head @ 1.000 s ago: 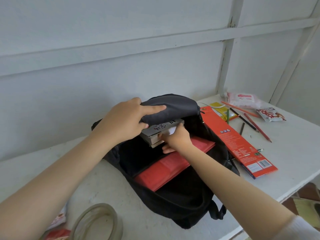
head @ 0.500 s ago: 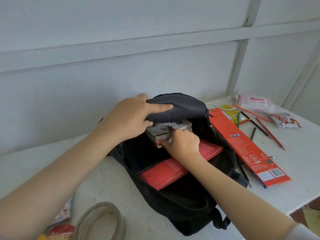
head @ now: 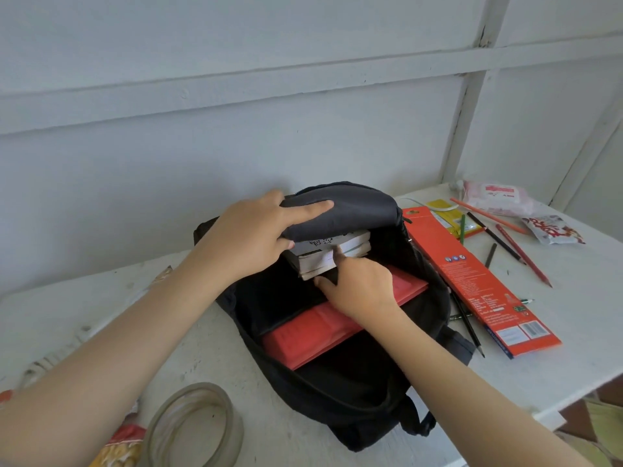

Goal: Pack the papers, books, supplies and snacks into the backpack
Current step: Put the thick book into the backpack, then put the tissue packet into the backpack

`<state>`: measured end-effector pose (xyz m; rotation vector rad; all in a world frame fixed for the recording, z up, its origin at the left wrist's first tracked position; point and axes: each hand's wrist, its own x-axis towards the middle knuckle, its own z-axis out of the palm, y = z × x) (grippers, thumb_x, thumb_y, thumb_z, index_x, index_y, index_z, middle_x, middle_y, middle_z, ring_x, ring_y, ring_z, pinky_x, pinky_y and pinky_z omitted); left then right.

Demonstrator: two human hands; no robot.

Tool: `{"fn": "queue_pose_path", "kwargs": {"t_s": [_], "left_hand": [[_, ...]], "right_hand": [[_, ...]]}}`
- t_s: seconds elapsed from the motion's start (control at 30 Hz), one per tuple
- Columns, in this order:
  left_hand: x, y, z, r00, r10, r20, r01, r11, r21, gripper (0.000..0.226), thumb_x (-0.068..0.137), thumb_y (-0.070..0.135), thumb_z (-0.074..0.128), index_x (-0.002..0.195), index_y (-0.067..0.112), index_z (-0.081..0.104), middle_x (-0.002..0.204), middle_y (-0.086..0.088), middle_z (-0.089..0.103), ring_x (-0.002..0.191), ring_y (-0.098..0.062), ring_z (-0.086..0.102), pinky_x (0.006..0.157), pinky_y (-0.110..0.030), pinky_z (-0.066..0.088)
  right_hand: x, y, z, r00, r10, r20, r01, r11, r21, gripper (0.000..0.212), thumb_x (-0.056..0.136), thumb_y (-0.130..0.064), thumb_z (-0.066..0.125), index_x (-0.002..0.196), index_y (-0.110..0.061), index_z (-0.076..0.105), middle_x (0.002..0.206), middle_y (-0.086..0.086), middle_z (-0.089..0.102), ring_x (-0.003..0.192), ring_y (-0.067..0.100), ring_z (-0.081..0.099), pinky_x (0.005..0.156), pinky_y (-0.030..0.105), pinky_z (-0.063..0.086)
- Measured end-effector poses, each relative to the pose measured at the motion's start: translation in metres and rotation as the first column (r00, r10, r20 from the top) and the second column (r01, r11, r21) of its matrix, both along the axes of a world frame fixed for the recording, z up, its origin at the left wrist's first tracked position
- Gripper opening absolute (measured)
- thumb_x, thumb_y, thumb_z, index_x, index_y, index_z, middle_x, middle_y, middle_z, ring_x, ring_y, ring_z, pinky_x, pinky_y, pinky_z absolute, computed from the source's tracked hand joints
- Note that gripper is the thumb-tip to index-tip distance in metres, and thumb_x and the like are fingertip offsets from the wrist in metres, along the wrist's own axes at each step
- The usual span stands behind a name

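A black backpack (head: 350,392) lies open on the white table (head: 556,348). My left hand (head: 256,234) grips its grey top flap (head: 357,210) and holds it up. Under the flap sits a stack of books (head: 350,246), partly inside the bag. My right hand (head: 357,284) presses its fingers against the stack's near edge. A red folder (head: 313,332) lies in the bag's opening below my right hand. To the right lie an orange pencil box (head: 478,281), several loose pencils (head: 521,254), a yellow packet (head: 448,215) and two snack packets (head: 495,197) (head: 553,229).
A clear round jar (head: 192,429) stands at the near left, beside a red and yellow snack bag (head: 118,449). A white wall rises right behind the backpack. The table's front edge runs along the lower right.
My right hand has pushed the books a little deeper under the flap. My left hand keeps holding the flap. The view has shifted slightly left.
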<state>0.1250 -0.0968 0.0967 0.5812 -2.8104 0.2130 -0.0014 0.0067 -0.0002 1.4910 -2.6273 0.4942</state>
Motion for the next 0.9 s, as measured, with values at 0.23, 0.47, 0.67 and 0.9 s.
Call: {"fn": "queue_pose_path", "kwargs": {"t_s": [0.23, 0.47, 0.67, 0.9], "left_hand": [[-0.016, 0.011, -0.030, 0.996, -0.019, -0.086, 0.015, 0.999, -0.047, 0.087, 0.069, 0.075, 0.033, 0.145, 0.032, 0.029, 0.106, 0.001, 0.046, 0.100, -0.020, 0.044, 0.087, -0.031, 0.035], [-0.090, 0.053, -0.031, 0.900, -0.190, -0.392, 0.221, 0.975, 0.035, 0.051, 0.082, 0.049, 0.041, 0.122, 0.021, 0.059, 0.116, -0.005, 0.054, 0.110, -0.024, 0.048, 0.095, -0.033, 0.033], [-0.169, 0.063, -0.048, 0.951, -0.135, -0.280, 0.172, 0.979, 0.111, 0.038, 0.089, 0.042, 0.048, 0.122, 0.026, 0.059, 0.117, 0.000, 0.060, 0.115, -0.021, 0.049, 0.099, -0.036, 0.030], [-0.195, 0.043, -0.111, 0.996, 0.038, -0.076, -0.026, 0.987, 0.157, 0.036, 0.091, 0.040, 0.044, 0.113, 0.021, 0.066, 0.119, -0.001, 0.061, 0.113, -0.021, 0.052, 0.102, -0.039, 0.032]], "right_hand": [[-0.015, 0.075, 0.007, 0.934, 0.230, 0.273, -0.195, 0.969, -0.150, 0.024, 0.090, -0.040, 0.052, 0.103, -0.030, 0.069, 0.075, -0.017, 0.060, 0.076, 0.002, 0.056, 0.067, 0.020, 0.043], [-0.053, 0.144, 0.018, 0.829, 0.138, 0.542, 0.144, 0.884, -0.445, 0.017, 0.090, -0.025, 0.057, 0.083, -0.026, 0.073, 0.067, -0.020, 0.065, 0.067, 0.003, 0.061, 0.061, 0.013, 0.047], [-0.127, 0.172, 0.013, 0.796, -0.137, 0.589, 0.424, 0.821, -0.382, 0.023, 0.094, -0.026, 0.051, 0.087, -0.021, 0.072, 0.067, -0.005, 0.064, 0.066, 0.020, 0.061, 0.062, 0.030, 0.047], [-0.222, 0.185, 0.005, 0.755, -0.304, 0.582, 0.552, 0.774, -0.311, 0.027, 0.095, -0.023, 0.049, 0.090, -0.013, 0.073, 0.078, 0.003, 0.068, 0.075, 0.027, 0.062, 0.068, 0.033, 0.049]]}}
